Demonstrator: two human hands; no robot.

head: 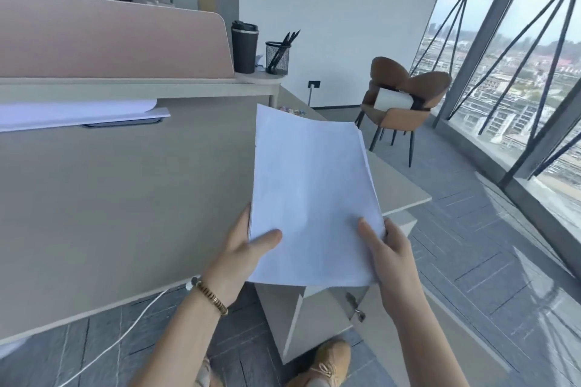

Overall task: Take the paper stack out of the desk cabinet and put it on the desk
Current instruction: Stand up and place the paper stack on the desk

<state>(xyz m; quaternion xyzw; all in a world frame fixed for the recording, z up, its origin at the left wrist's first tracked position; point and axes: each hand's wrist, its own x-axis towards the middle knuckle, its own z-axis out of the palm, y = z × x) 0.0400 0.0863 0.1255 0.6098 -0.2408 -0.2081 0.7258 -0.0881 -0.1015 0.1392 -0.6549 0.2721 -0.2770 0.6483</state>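
A white paper stack (pixel 311 192) is held up in the air in front of me, tilted away. My left hand (pixel 242 254) grips its lower left corner, thumb on top. My right hand (pixel 390 254) grips the lower right corner, thumb on top as well. Below the stack stands the low beige desk cabinet (pixel 292 324) with its door (pixel 371 324) swung open; a key hangs in the lock. The desk (pixel 125 85) runs along the left, its top edge above and left of the stack.
More white sheets (pixel 78 113) overhang the desk edge at left. A black tumbler (pixel 244 47) and a mesh pen holder (pixel 277 56) stand at the desk's far corner beside a pink divider (pixel 110 41). A brown chair (pixel 405 104) sits by the window. A white cable (pixel 119 339) lies on the floor.
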